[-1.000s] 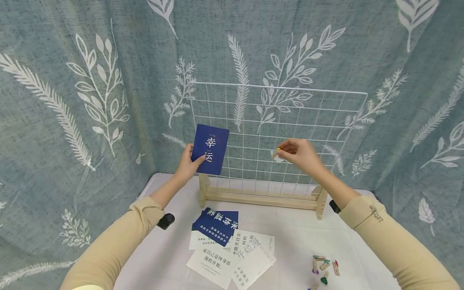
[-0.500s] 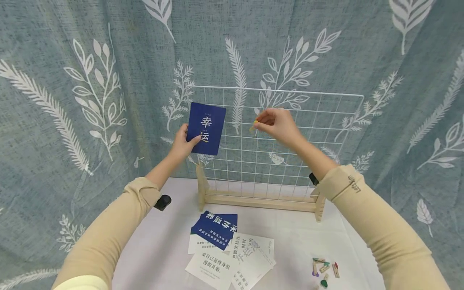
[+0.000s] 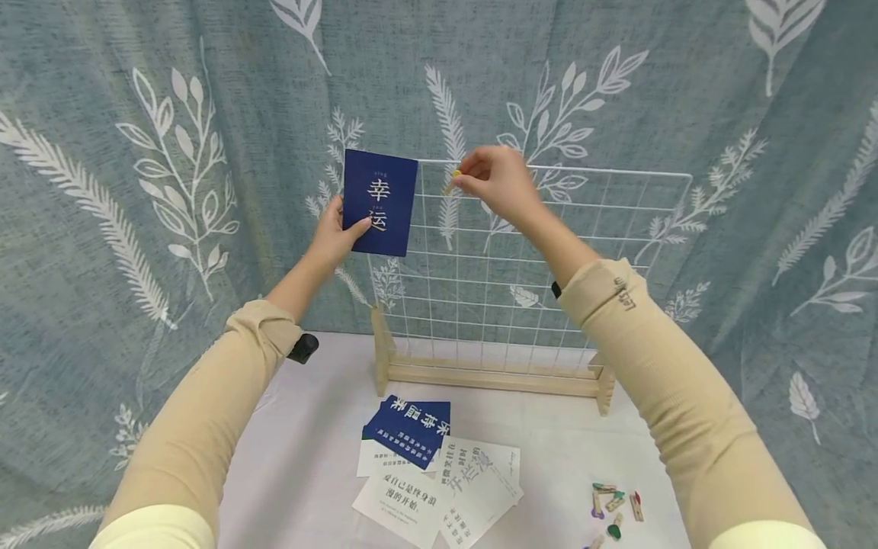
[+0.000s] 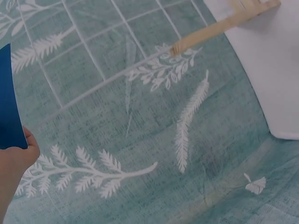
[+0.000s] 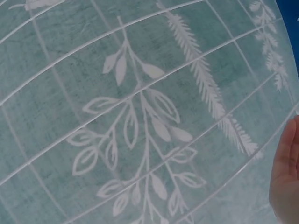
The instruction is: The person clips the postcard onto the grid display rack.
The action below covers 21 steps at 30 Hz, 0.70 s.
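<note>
A dark blue card [image 3: 394,179] with pale Chinese characters stands upright before the upper left corner of a white wire grid [image 3: 494,259]. My left hand [image 3: 336,235] grips its lower left edge, thumb across the front; the left wrist view shows the same blue card [image 4: 10,107] at its edge. To the right of the card, my right hand [image 3: 499,181] pinches a small wooden clothespin [image 3: 450,183] with a yellow decoration, near the grid's top wire. In the right wrist view only part of the right hand [image 5: 286,172] shows, and the clothespin is hidden.
A wooden stand [image 3: 494,379] holds the grid upright on the white table [image 3: 549,442]. In front of it lie overlapping blue cards [image 3: 411,428] and white cards [image 3: 401,499]. Several small clothespins [image 3: 615,503] are scattered at the front right. A patterned curtain [image 3: 274,91] hangs behind.
Both hands have risen. The blue card has gone up to the grid's top left corner, and the right hand with the clothespin has moved up and left towards it.
</note>
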Tool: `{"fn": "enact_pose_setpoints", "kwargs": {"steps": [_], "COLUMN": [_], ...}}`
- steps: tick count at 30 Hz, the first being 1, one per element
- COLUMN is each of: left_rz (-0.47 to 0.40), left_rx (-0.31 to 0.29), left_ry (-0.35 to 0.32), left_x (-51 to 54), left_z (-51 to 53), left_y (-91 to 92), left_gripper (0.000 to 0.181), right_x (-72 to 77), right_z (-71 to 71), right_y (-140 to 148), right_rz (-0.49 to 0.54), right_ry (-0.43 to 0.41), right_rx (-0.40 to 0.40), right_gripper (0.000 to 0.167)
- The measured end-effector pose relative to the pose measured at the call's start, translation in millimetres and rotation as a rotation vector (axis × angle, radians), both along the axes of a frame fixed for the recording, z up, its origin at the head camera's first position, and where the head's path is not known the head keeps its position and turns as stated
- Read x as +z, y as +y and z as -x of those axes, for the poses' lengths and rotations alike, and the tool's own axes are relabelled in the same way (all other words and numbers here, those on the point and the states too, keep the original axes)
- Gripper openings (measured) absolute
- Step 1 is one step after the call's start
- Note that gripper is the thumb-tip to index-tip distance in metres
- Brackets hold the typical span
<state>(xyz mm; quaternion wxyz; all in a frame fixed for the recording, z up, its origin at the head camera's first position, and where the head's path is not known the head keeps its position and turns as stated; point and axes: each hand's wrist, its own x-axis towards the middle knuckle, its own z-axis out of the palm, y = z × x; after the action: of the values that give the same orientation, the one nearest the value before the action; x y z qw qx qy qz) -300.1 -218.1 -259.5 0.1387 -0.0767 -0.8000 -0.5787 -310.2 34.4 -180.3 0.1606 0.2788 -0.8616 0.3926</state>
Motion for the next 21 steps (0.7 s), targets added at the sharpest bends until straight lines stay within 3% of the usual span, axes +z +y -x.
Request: {"fn": "enact_pose_setpoints", "kwargs": {"steps": [6,11,15,21], "left_rz": [-0.051,-0.155,-0.269,-0.497], "left_rx": [0.0,-0.051,-0.063,-0.077], "left_ry": [0.072,0.082,0.111,0.17], "left_x": [6.4,6.3,7.0,0.3], "left_z": [8.8,15.6,19.4,20.9], "left_y": [-4.7,-5.2,-4.6,-6.0], "left_gripper": [0.047,0.04,0.025,0.027], "right_x": [5.8,5.9,4.7,2.9], "right_z": [9.8,17.0,18.6,19.1], "right_y": [-11,-18,-21,-20], "right_rz": [0.016,0.067,0.126,0.219], "right_ry": [0.004,-0.01,-0.005,-0.005], "right_rx": [-0.044,-0.055,-0.061,-0.066], "right_gripper": [0.022,0.022,0.02,0.019]}}
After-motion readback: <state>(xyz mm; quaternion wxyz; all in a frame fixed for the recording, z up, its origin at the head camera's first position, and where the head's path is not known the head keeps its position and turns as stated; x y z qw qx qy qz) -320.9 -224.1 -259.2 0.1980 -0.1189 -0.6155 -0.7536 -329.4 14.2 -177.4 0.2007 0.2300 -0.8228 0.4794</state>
